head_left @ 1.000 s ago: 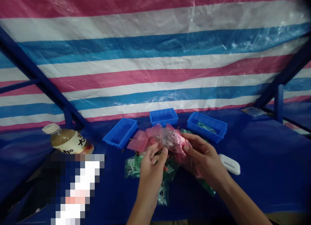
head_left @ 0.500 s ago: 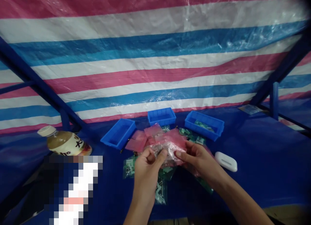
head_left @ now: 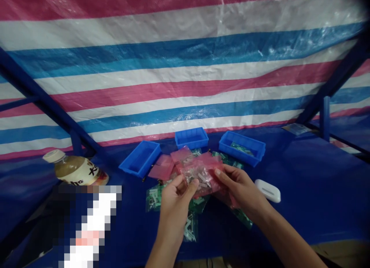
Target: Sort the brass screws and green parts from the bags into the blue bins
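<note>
A pink plastic bag (head_left: 202, 179) with small metallic-looking pieces inside is stretched between my two hands. My left hand (head_left: 176, 196) pinches its left side between thumb and fingers. On the right edge, my right hand (head_left: 235, 183) grips the same bag, thumb on top. Behind it lie more pink bags (head_left: 162, 167), partly overlapping. Beneath and around my hands are green-tinted clear bags (head_left: 153, 198) of small pale parts, one near my left wrist (head_left: 190, 227). The lower bags are partly hidden by my hands.
Three blue trays stand in an arc: left (head_left: 140, 158), middle (head_left: 191, 138), and right (head_left: 242, 147) with a green bag inside. A white case (head_left: 268, 191) lies to the right. A drink bottle (head_left: 78, 169) leans at left. Striped sheeting (head_left: 185, 75) hangs behind the table.
The pink bag is now spread flatter, so its contents show more clearly. My right hand has shifted slightly up along its right edge; my left hand stays nearly in place.
</note>
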A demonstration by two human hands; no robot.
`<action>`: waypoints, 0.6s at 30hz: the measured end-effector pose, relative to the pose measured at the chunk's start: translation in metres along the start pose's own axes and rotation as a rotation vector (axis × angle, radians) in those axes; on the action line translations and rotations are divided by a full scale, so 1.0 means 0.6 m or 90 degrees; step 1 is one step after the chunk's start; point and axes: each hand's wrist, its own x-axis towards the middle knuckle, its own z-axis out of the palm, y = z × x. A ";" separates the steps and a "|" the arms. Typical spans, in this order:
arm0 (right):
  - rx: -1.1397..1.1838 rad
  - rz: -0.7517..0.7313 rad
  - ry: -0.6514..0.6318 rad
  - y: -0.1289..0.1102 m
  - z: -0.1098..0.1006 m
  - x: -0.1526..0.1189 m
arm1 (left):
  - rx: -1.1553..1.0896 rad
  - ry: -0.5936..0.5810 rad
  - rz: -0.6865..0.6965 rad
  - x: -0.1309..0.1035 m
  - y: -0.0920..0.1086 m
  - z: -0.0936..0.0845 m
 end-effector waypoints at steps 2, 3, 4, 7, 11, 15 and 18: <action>-0.038 0.009 0.004 -0.001 -0.002 -0.002 | 0.017 0.006 -0.002 -0.002 0.000 -0.001; -0.050 0.014 0.006 -0.001 -0.003 -0.002 | 0.027 0.005 -0.003 -0.002 -0.001 -0.001; -0.059 0.016 0.009 -0.002 -0.005 -0.003 | 0.037 0.004 -0.005 -0.002 -0.004 -0.002; -0.076 -0.002 0.010 -0.003 -0.009 -0.004 | 0.074 0.013 -0.006 0.002 -0.015 -0.007; -0.075 -0.034 0.011 -0.003 -0.012 -0.005 | 0.115 0.059 0.024 0.008 -0.026 -0.013; -0.063 -0.043 0.052 -0.009 -0.006 -0.007 | 0.101 0.031 0.033 0.002 -0.015 -0.002; -0.031 -0.051 0.068 -0.016 -0.002 -0.008 | 0.088 0.004 0.014 -0.007 -0.008 0.011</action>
